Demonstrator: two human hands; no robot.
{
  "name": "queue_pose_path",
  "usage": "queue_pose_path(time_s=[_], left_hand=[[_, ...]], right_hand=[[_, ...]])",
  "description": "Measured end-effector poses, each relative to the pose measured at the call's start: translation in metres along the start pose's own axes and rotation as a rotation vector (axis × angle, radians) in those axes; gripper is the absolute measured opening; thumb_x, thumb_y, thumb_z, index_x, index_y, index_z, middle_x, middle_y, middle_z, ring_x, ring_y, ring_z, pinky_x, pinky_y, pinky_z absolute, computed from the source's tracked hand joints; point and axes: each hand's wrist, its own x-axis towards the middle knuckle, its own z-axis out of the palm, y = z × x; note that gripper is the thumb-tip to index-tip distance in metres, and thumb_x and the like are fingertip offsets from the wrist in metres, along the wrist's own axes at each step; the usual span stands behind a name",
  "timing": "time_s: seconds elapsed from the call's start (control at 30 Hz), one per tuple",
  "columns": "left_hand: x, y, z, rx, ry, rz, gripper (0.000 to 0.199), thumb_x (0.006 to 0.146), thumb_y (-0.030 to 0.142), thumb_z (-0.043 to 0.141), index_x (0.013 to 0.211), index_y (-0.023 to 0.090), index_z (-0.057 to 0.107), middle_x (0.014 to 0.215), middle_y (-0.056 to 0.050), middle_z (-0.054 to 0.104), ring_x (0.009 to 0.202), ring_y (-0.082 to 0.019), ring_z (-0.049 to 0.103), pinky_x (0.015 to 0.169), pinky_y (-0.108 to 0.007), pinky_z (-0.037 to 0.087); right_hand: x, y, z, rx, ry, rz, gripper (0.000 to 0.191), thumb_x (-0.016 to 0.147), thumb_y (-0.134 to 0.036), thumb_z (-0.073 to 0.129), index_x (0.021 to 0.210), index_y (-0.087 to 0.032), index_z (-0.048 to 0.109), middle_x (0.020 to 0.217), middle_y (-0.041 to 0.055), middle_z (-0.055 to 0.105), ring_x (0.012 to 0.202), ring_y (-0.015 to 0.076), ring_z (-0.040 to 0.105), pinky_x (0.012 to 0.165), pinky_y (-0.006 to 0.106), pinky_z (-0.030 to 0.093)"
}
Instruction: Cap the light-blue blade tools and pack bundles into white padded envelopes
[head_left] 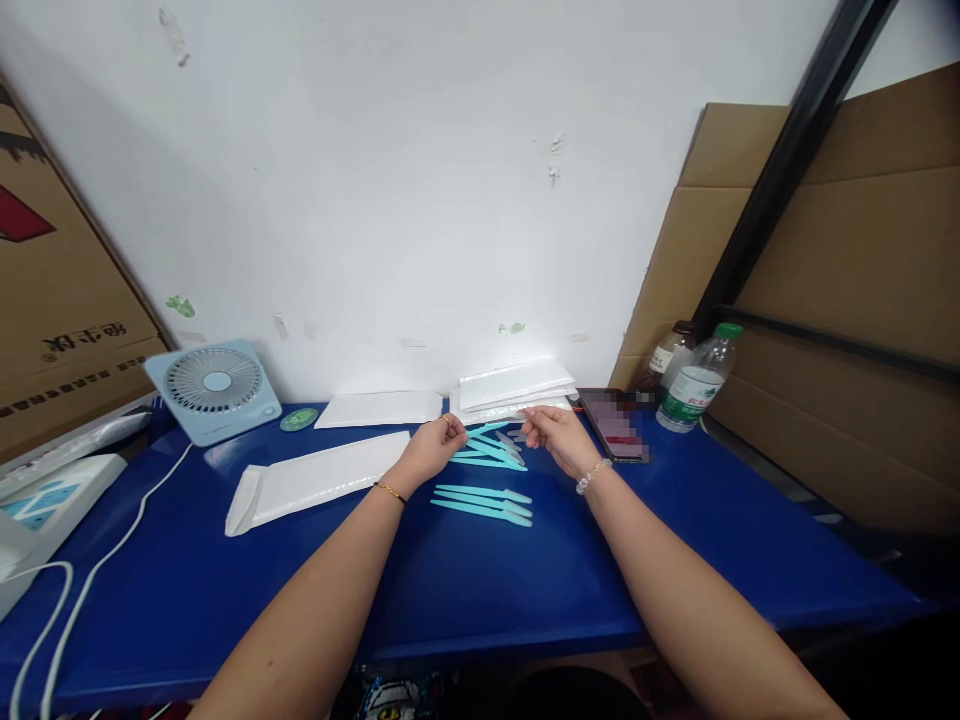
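Over the pile of turquoise eyebrow razors (491, 458), my left hand (435, 447) is closed, thumb and finger pinched on the handle end of one razor (487, 429). To its right my right hand (553, 434) is closed too, fingertips together at the far side of the pile. Whatever lies in that pinch is too small to make out. Small greyish clear pieces (514, 437) lie between the hands. Nearer to me, three more turquoise razors (484, 505) rest side by side, blade ends to the right.
White padded envelopes lie left (322, 480), at the back (379, 408) and stacked (516, 385) by the wall. A blue fan (217, 385) and green disc (298, 419) are left. A phone (615, 425) and bottles (694, 390) stand right on the blue table (480, 590).
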Motion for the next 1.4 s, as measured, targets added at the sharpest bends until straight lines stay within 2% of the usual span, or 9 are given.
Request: queue_pose_path(time_s=[0.37, 0.53, 0.67, 0.77, 0.83, 0.97, 1.2, 1.3, 1.4], left_hand=[[-0.002, 0.01, 0.001, -0.009, -0.017, 0.001, 0.024, 0.079, 0.041, 0.053, 0.082, 0.018, 0.059, 0.071, -0.001, 0.06, 0.064, -0.013, 0.052, 0.057, -0.024, 0.037], [-0.005, 0.02, -0.001, -0.08, -0.083, 0.003, 0.025, 0.077, 0.04, 0.055, 0.082, 0.016, 0.059, 0.072, -0.002, 0.063, 0.065, -0.014, 0.055, 0.058, -0.024, 0.04], [-0.009, 0.022, -0.002, -0.126, -0.26, -0.012, 0.02, 0.074, 0.036, 0.058, 0.08, 0.017, 0.061, 0.073, -0.003, 0.066, 0.066, -0.015, 0.058, 0.059, -0.024, 0.043], [-0.012, 0.02, 0.0, -0.042, -0.388, 0.0, 0.023, 0.072, 0.04, 0.062, 0.077, 0.018, 0.064, 0.07, -0.002, 0.065, 0.062, -0.015, 0.057, 0.055, -0.023, 0.041], [-0.011, 0.018, 0.004, 0.06, -0.294, 0.038, 0.025, 0.072, 0.042, 0.062, 0.082, 0.019, 0.066, 0.076, -0.003, 0.065, 0.068, -0.016, 0.057, 0.061, -0.026, 0.043], [-0.005, 0.012, 0.014, 0.23, -0.026, 0.123, 0.022, 0.079, 0.033, 0.058, 0.095, 0.021, 0.067, 0.102, -0.007, 0.064, 0.097, -0.023, 0.054, 0.087, -0.033, 0.04], [-0.001, 0.005, 0.019, 0.332, -0.04, 0.095, 0.011, 0.08, 0.024, 0.054, 0.076, 0.021, 0.065, 0.091, -0.006, 0.064, 0.094, -0.024, 0.053, 0.083, -0.033, 0.038], [-0.002, 0.004, 0.016, 0.337, -0.037, 0.074, 0.01, 0.079, 0.027, 0.056, 0.084, 0.023, 0.064, 0.088, -0.004, 0.065, 0.092, -0.024, 0.054, 0.081, -0.033, 0.038], [-0.001, 0.003, 0.015, 0.317, -0.062, 0.052, 0.012, 0.078, 0.03, 0.057, 0.085, 0.023, 0.065, 0.088, -0.004, 0.066, 0.091, -0.023, 0.055, 0.079, -0.032, 0.038]], right_hand=[[-0.003, 0.006, 0.013, -0.082, -0.119, 0.013, 0.04, 0.071, -0.049, 0.069, 0.089, -0.014, 0.068, 0.061, -0.0004, 0.06, 0.044, 0.0082, 0.05, 0.042, 0.021, 0.039], [-0.007, 0.004, 0.018, -0.153, -0.208, 0.017, 0.043, 0.073, -0.053, 0.064, 0.091, -0.014, 0.068, 0.061, -0.0002, 0.061, 0.045, 0.0091, 0.051, 0.045, 0.022, 0.04], [-0.004, 0.001, 0.004, -0.47, -0.115, -0.064, 0.041, 0.083, -0.051, 0.05, 0.087, -0.014, 0.068, 0.061, 0.001, 0.061, 0.047, 0.0101, 0.051, 0.049, 0.023, 0.039], [0.001, 0.003, -0.01, -0.843, -0.034, -0.192, 0.027, 0.079, -0.04, 0.055, 0.071, -0.017, 0.066, 0.062, 0.0009, 0.062, 0.054, 0.0124, 0.052, 0.053, 0.024, 0.037], [0.003, 0.007, -0.015, -0.984, -0.042, -0.189, 0.019, 0.075, -0.033, 0.059, 0.067, -0.017, 0.066, 0.064, 0.0014, 0.064, 0.059, 0.0137, 0.054, 0.055, 0.024, 0.037], [0.002, 0.015, -0.011, -1.062, -0.11, -0.11, 0.009, 0.069, -0.027, 0.065, 0.068, -0.018, 0.066, 0.066, 0.0011, 0.065, 0.06, 0.0139, 0.056, 0.055, 0.023, 0.038], [0.001, 0.019, -0.005, -1.111, -0.104, -0.147, 0.007, 0.071, -0.016, 0.06, 0.065, -0.018, 0.061, 0.068, 0.0024, 0.064, 0.063, 0.0147, 0.058, 0.059, 0.024, 0.039], [0.001, 0.014, -0.008, -0.953, -0.033, -0.126, 0.003, 0.075, -0.021, 0.058, 0.078, -0.019, 0.059, 0.066, -0.0008, 0.061, 0.056, 0.013, 0.057, 0.057, 0.024, 0.041], [0.001, 0.007, -0.009, -0.731, -0.011, -0.108, 0.014, 0.076, -0.027, 0.057, 0.089, -0.021, 0.057, 0.059, -0.0054, 0.054, 0.048, 0.011, 0.053, 0.052, 0.023, 0.04]])
